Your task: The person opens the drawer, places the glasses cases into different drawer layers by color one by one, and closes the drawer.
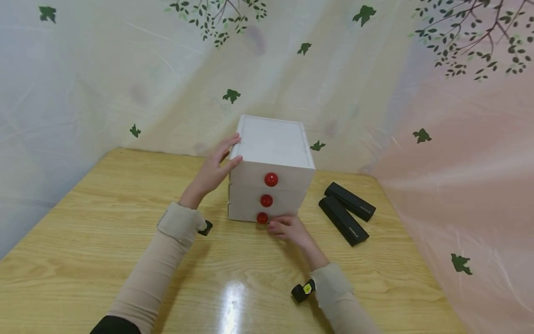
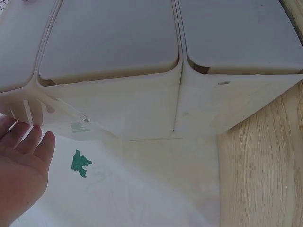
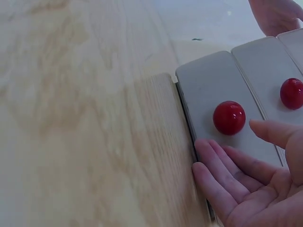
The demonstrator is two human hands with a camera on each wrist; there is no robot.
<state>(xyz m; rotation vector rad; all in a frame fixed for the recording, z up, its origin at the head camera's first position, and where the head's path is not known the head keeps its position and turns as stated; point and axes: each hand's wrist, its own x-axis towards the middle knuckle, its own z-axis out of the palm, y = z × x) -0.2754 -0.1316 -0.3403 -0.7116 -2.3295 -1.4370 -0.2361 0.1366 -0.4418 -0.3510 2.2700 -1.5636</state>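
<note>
Wooden table (image 1: 83, 232), closed white drawers (image 1: 269, 190)

Drawer box (image 1: 273, 141) white, centre; knobs (image 1: 271, 179) red. Cases (image 1: 344, 221) black, right. Table (image 1: 125, 241) tan, wood-grained. Sheet (image 1: 175, 106) green-leaf print, pink far right.

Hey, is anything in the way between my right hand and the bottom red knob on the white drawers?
Nothing visible: in the right wrist view, the right hand is beside the bottom red knob, no object between them. The two black cases lie off to the right.

Drawer unit (image 2: 142, 61) cropped in wrist views.
</note>
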